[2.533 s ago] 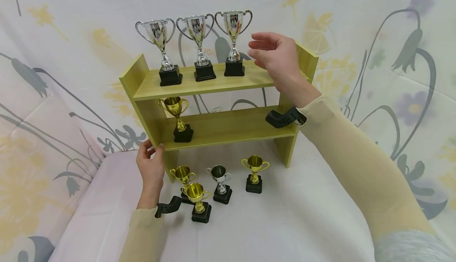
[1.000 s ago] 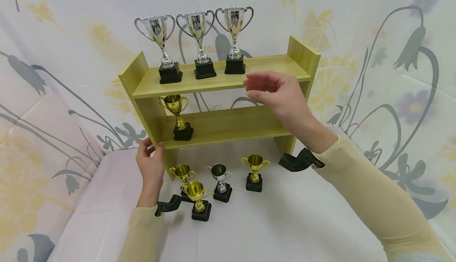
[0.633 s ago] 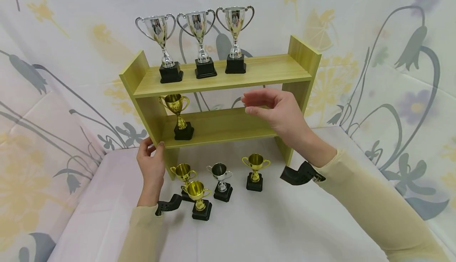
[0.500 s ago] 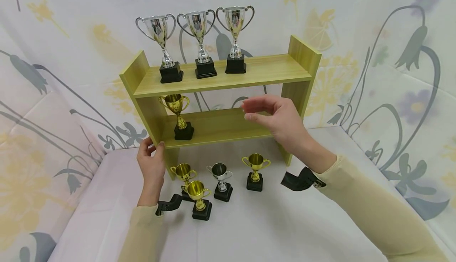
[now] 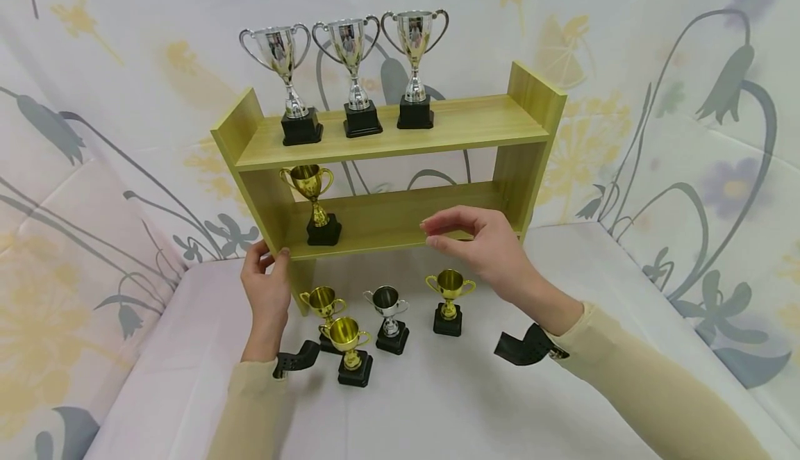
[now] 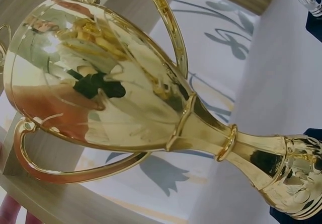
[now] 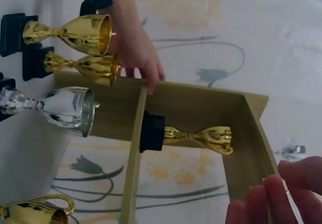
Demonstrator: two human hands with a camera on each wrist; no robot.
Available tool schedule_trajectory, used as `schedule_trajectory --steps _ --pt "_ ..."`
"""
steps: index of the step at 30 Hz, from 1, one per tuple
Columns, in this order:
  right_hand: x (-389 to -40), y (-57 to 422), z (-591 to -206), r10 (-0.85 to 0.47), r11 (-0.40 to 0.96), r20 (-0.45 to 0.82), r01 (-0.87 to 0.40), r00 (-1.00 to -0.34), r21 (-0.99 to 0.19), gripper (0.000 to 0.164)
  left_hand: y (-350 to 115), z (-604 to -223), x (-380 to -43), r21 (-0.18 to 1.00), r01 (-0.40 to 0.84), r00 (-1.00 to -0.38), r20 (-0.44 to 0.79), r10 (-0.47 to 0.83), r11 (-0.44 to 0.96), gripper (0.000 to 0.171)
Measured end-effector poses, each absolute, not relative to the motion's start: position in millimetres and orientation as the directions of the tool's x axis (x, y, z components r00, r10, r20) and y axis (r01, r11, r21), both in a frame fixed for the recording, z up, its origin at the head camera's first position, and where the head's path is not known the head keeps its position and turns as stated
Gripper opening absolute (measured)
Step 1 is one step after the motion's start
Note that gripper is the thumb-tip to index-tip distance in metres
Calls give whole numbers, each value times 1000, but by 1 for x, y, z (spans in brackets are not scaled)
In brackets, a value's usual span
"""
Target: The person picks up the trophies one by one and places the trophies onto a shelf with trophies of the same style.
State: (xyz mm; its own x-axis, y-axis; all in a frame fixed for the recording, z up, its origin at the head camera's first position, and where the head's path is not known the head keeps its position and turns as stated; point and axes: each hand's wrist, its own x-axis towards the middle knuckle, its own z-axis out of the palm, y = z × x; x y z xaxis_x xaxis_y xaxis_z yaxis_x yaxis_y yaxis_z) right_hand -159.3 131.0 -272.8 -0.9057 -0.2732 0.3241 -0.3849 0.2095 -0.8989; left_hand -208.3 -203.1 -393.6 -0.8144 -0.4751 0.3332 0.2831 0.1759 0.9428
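At the left edge of a pale yellow wood-grain two-tier shelf (image 5: pixel 400 152), I am seeing the left hand (image 5: pixel 267 293) gripping the left side panel (image 5: pixel 262 203), its thumb resting at the front edge beside the lower board (image 5: pixel 394 217), its fingers curling round the outer side. In front of the lower board's right half, I am making out the right hand (image 5: pixel 484 244) hanging with curved fingers, thumb and fingertips standing slightly apart. Just below it in the head view, a small two-handled, black-based gold metal trophy (image 5: pixel 449 283) is standing upright on a worktop draped in white cloth (image 5: pixel 475 404), toward the shelf's right end. To its left I am finding a small black-based silver cup (image 5: pixel 386 300), then, near the left panel's foot, a front gold cup (image 5: pixel 344 333) partly hiding a rear gold cup (image 5: pixel 321 301). Near the lower board's left end, a black-based gold trophy (image 5: pixel 307 181) is standing upright. Along the upper board (image 5: pixel 481 116), from near its left end to past its middle, three taller silver trophies (image 5: pixel 348 39) are standing upright. Behind, a white floral-printed cloth (image 5: pixel 600 1) is hanging.
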Motion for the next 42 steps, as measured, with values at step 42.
schedule_trajectory --steps 42 --pt "-140 124 -367 -368 131 173 -235 -914 -963 34 -208 -392 -207 923 293 -819 377 -433 250 32"
